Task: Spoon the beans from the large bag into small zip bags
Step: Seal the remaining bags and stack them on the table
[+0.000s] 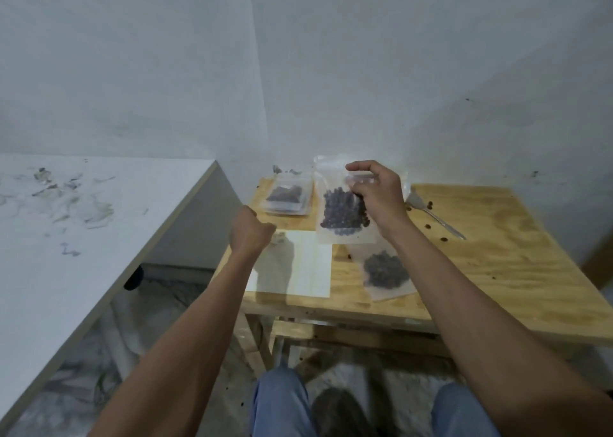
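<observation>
The right hand (373,194) pinches the top edge of a bean-filled zip bag (343,211), held upright over the far part of the wooden table (517,270); the left hand (250,232) is curled at the near-left of that bag and appears to grip the corner of an empty flat bag (298,264), though blur leaves this uncertain. The film is thin, limp and slippery, with loose beans weighting the bottom, so hold at the stiffer zip strip. Near the held bag lie a spoon (434,216) to its right, another filled bag (386,270) nearer the person, a stack of bags (287,197) to its left, and stray beans (428,227) that could roll.
</observation>
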